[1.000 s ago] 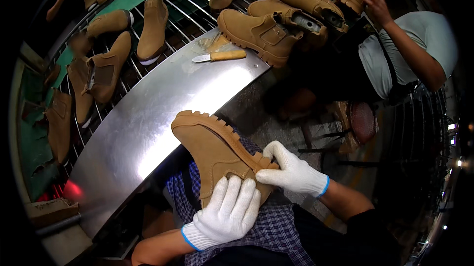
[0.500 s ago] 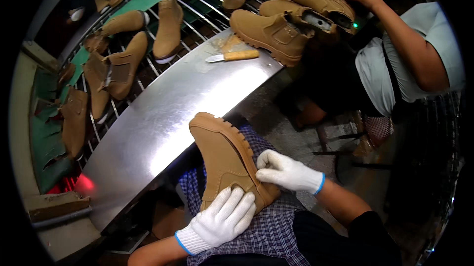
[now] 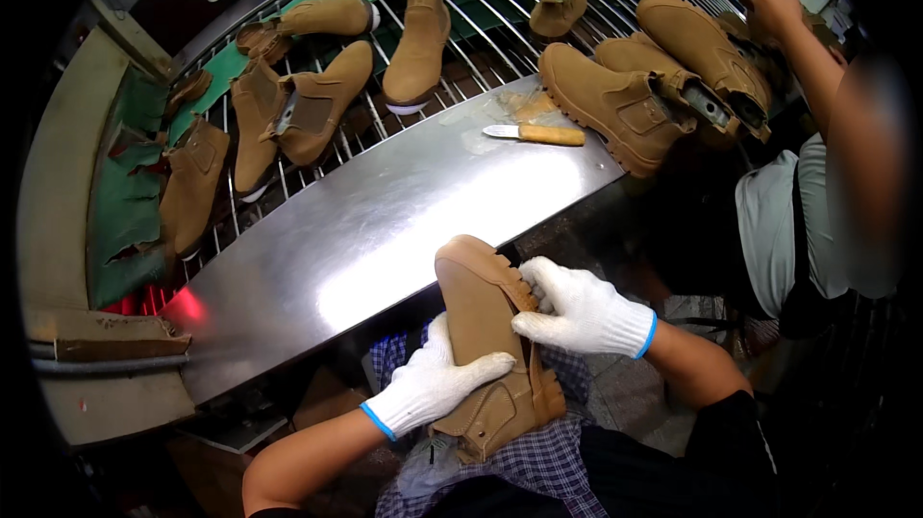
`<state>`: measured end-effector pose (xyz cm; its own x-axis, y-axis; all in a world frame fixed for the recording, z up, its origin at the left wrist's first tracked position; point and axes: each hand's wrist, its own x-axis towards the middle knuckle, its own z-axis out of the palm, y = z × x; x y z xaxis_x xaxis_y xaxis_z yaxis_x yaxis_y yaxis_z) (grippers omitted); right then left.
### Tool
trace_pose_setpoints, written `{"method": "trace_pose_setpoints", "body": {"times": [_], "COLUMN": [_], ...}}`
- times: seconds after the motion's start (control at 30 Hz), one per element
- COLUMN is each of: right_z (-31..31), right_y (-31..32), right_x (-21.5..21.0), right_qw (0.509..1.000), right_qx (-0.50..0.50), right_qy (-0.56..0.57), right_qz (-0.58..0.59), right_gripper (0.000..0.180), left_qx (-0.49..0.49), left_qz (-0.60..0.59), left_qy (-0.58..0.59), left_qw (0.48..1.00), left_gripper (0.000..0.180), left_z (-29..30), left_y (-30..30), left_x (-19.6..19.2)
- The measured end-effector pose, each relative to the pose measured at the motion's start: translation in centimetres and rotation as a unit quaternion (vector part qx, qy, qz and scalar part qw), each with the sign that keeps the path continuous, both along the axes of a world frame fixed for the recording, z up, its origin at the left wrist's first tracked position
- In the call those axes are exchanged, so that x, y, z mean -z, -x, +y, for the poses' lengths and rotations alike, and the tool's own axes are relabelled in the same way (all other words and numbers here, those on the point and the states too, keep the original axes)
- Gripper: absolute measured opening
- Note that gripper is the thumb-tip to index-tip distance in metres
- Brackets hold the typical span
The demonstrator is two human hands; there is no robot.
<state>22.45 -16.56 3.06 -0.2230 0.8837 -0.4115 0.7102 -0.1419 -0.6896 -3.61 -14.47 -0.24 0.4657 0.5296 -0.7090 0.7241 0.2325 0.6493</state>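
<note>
A tan ankle boot (image 3: 478, 311) with a chunky tan sole lies over my lap, its toe pointing away toward the metal table. My left hand (image 3: 435, 376), in a white knit glove, grips the boot's upper, thumb laid across the instep. In a matching glove with a blue cuff, my right hand (image 3: 583, 314) grips the lugged sole at its right edge, near the forefoot; some fingertips are hidden behind the sole. A short-bladed knife with a yellow handle (image 3: 550, 135) lies on the metal table (image 3: 288, 273), beyond the boot.
A rack of metal bars (image 3: 481, 56) carries several tan boots, some white-soled (image 3: 419, 47). More boots (image 3: 620, 109) cluster at the table's right end. On the far right a co-worker's hand (image 3: 774, 8) holds a tan boot. Plaid cloth (image 3: 538, 470) covers my lap.
My left hand has moved from the boot's ankle to the instep, and my right hand forward along the sole. The co-worker's hand has lifted a boot. The view has shifted.
</note>
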Motion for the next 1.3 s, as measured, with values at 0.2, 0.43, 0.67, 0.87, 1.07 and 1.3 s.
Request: {"method": "trace_pose_setpoints", "body": {"times": [0.2, 0.43, 0.67, 0.87, 1.07, 1.3], "right_z": [-0.4, 0.7, 5.5, 4.6, 3.9, 3.3], "right_y": [0.8, -1.4, -1.2, 1.3, 0.3, -0.5], "right_x": [1.3, -0.5, -1.2, -2.2, -2.1, -1.3], "right_qw": [0.999, 0.994, 0.964, 0.972, 0.985, 0.959], "right_qx": [0.033, 0.067, 0.019, -0.113, 0.021, 0.001], "right_qy": [-0.03, 0.006, 0.249, 0.035, 0.168, 0.265], "right_qz": [-0.012, 0.091, 0.094, -0.202, 0.044, 0.098], "right_gripper": [0.044, 0.05, 0.066, 0.072, 0.061, 0.059], "left_qx": [-0.008, -0.029, -0.038, 0.012, 0.02, 0.045], "left_qz": [-0.031, -0.083, -0.116, 0.015, -0.005, 0.012], "left_qy": [0.014, 0.048, 0.084, 0.051, 0.03, 0.022], "left_qw": [0.999, 0.995, 0.989, 0.999, 0.999, 0.999], "left_gripper": [0.124, 0.12, 0.116, 0.113, 0.113, 0.113], "left_z": [0.1, 1.2, 2.1, 2.2, 2.4, 2.2], "left_y": [-0.5, -0.2, -0.6, -1.9, -1.1, -1.1], "left_x": [-0.3, 0.9, 2.0, -0.9, -1.2, -1.2]}}
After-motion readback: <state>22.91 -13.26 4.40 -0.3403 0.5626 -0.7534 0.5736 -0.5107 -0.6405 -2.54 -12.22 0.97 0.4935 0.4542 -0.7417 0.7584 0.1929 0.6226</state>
